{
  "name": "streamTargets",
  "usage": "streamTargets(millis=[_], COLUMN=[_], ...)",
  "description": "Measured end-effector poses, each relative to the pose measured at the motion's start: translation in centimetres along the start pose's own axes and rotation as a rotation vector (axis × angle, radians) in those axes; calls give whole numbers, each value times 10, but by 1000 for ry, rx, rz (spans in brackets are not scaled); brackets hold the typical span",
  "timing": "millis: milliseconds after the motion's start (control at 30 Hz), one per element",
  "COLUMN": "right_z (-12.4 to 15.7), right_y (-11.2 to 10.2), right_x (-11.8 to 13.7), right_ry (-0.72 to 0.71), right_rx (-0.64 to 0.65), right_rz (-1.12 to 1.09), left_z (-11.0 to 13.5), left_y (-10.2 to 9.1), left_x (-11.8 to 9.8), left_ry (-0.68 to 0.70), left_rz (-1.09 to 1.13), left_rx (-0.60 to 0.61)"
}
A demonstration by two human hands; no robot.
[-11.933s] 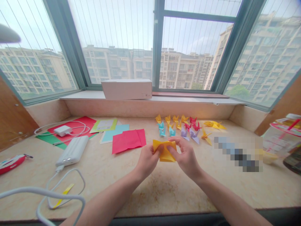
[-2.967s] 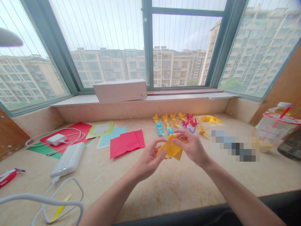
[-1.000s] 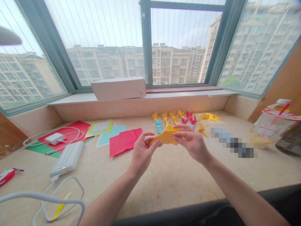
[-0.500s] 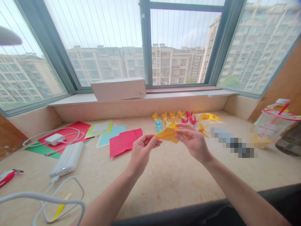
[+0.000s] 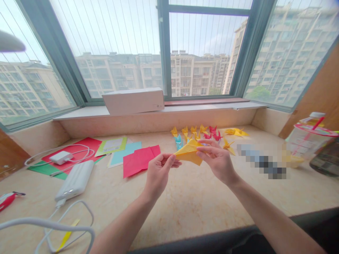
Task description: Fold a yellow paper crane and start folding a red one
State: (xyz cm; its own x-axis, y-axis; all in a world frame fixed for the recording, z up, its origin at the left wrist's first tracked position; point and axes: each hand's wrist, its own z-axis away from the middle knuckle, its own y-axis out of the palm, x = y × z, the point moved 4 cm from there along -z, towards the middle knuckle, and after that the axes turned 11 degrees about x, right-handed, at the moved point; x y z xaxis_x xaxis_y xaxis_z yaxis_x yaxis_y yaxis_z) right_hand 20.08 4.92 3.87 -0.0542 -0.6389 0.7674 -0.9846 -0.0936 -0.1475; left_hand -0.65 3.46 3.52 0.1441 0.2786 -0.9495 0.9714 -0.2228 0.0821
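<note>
Head view. The folded yellow paper is held up clear of the stone counter, roughly triangular in outline, with several layers visible. The hands are apart, with the paper bridging the gap between them. The paper's right part is pinched among the fingers of the right hand. The fingertips of the left hand are brought up to its lower left edge, but whether they grip or only support it cannot be told.

Just behind the paper stand the paper cranes, in yellow, blue, red and purple. The nearest of them appear close to the right hand, though no contact can be made out. To the left lie red paper sheets and a light blue sheet. A white power bank and a white charger are further left. A plastic cup with a straw stands at the right, and a pixelated patch hides what lies beside it.

In this grip, the layers are best pinched close to the crease, and the thin tip is best left unbent, so that the edges stay aligned.
</note>
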Motion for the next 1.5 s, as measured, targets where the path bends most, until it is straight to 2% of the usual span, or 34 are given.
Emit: streamTargets(millis=[300,533,800,1033,1333,1500], right_z=[-3,-4,-3,-4,-5,-5], right_y=[-3,-3,-8,-9,-1,0], right_x=[1,-3,-4,-2,-6,-7], right_ry=[-25,88,156,122,175,231], right_rx=[-35,-61,-96,-93,29,20], right_rz=[-98,-304,-199,-183,-254,-245], left_z=[1,2,1,1,-1,-1], left_y=[1,3,4,4,9,7], left_x=[-2,-2,0,-1,10,13], left_ry=[8,14,-19,-18,-96,-86], left_rz=[-44,-96,-89,-58,-70,-136], left_rx=[7,56,56,52,151,169])
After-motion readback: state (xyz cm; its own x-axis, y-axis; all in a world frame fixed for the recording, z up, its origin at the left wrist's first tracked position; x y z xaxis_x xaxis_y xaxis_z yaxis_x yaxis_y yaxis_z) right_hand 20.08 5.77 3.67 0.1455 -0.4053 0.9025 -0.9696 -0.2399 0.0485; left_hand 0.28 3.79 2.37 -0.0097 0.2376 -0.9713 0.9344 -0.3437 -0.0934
